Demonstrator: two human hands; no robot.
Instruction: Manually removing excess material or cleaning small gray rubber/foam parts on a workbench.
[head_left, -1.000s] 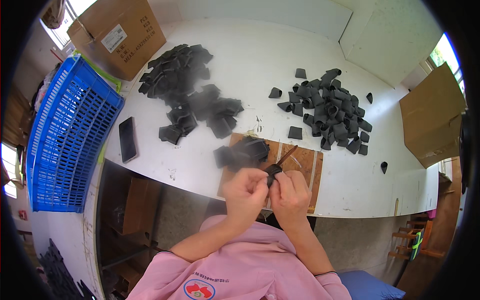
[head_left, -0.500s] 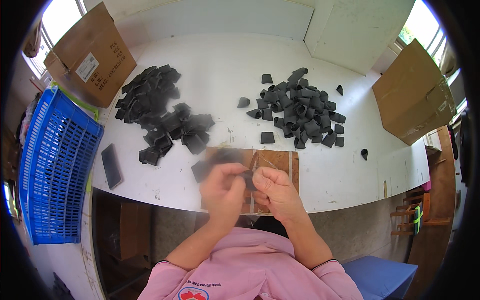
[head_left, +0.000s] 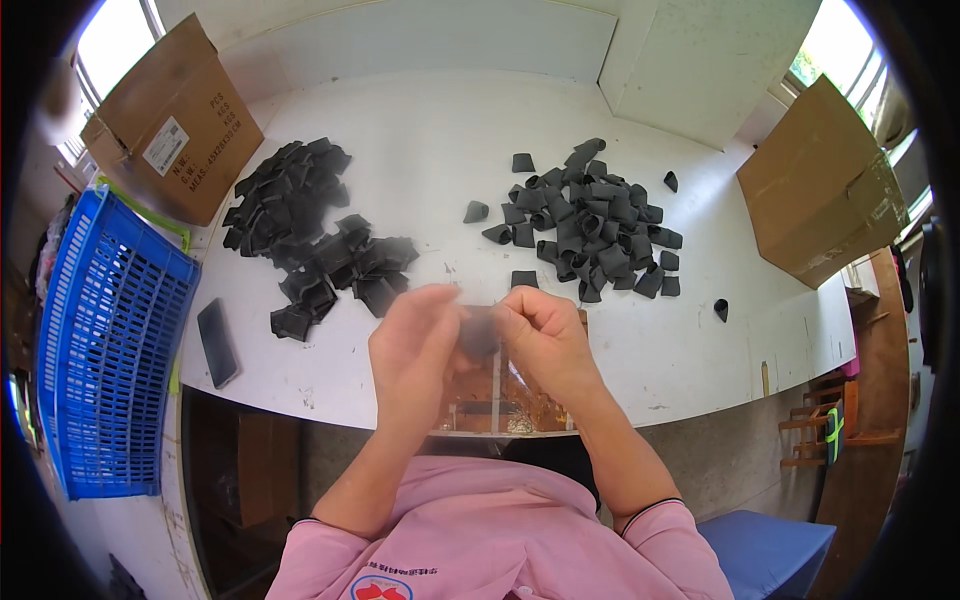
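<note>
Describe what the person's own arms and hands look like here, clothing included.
The left hand and right hand are both bare and ungloved. The pink sleeves are short, with dark-edged cuffs that leave the forearms uncovered.

A bare lane is running down the middle of the table (head_left: 405, 130) from its far edge, between a heap of flat black pieces (head_left: 290, 195) and a pile of black loops (head_left: 605, 215) — a stray loop (head_left: 476, 212) is narrowing it. The left hand (head_left: 412, 338) and right hand (head_left: 547, 338) are blocking its near end. Open surface is stretching toward the near right corner. A smartphone (head_left: 218, 343) and blue basket (head_left: 115, 350) are crowding the left edge; a carton (head_left: 820, 190) is bounding the right.
</note>
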